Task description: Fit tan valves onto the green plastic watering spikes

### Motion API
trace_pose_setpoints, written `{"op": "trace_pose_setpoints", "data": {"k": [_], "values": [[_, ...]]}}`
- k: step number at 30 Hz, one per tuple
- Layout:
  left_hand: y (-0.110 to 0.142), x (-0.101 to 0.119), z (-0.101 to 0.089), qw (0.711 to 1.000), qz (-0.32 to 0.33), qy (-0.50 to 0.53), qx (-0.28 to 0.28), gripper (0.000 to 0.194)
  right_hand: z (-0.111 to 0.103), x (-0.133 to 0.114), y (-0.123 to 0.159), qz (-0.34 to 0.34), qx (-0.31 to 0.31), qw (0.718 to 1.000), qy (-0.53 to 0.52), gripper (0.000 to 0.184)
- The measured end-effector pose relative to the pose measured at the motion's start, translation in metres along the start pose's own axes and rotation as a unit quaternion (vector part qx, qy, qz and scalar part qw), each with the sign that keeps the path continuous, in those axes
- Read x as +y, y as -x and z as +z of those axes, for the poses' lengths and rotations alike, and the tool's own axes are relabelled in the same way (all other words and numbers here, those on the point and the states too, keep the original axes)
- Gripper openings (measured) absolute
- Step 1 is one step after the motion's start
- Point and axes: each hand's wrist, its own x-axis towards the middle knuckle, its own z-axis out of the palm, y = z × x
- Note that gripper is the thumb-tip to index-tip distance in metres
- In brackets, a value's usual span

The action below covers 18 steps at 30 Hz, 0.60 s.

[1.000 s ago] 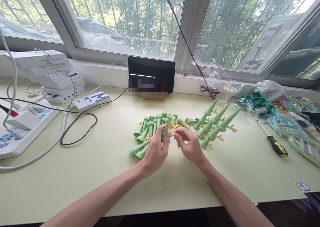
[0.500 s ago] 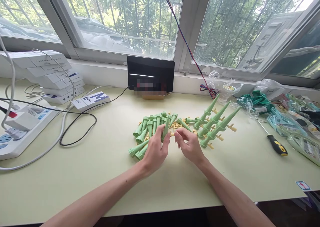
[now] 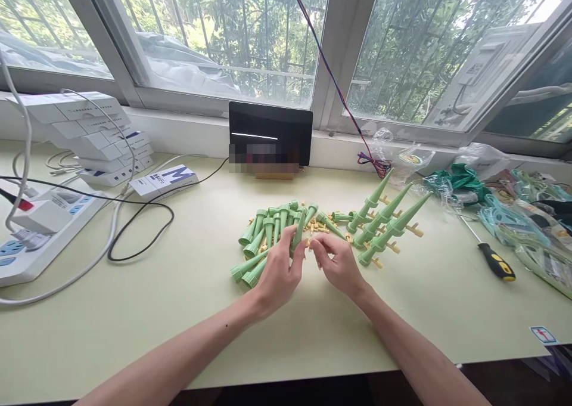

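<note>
The left hand (image 3: 282,266) is grasping one green spike (image 3: 300,230), which stands almost upright between the thumb and the fingers, with its pointed end up. At the side of this spike there is a small yellow part (image 3: 308,243), and the right hand (image 3: 338,264) has its thumb and finger pinched on it; how firmly, I cannot tell. Both hands are above the middle of the pale surface (image 3: 313,346). Just beside the left hand lies a pile of green cones (image 3: 268,226), with yellow pieces (image 3: 319,225) among and behind them. To the right of the right hand, three green spikes (image 3: 378,222) stand in a slanting row, points upward, with yellow parts sticking out from their sides. Farther right lies a screwdriver (image 3: 497,262) with black and yellow handle, and behind the pile stands a dark tablet (image 3: 270,126).
</note>
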Motion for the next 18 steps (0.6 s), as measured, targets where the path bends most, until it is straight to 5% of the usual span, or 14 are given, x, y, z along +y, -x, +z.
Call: {"op": "trace_pose_setpoints", "data": {"k": [8, 18], "values": [[-0.0015, -0.0002, -0.0003, 1.000, 0.006, -0.011, 0.024, 0.023, -0.0003, -0.0033, 0.0006, -0.016, 0.003, 0.999, -0.032, 0.019], [-0.0010, 0.0006, -0.0008, 1.000, 0.010, -0.013, 0.008, 0.022, 0.0005, 0.0001, 0.0009, -0.012, -0.002, 1.000, 0.003, 0.032]]}}
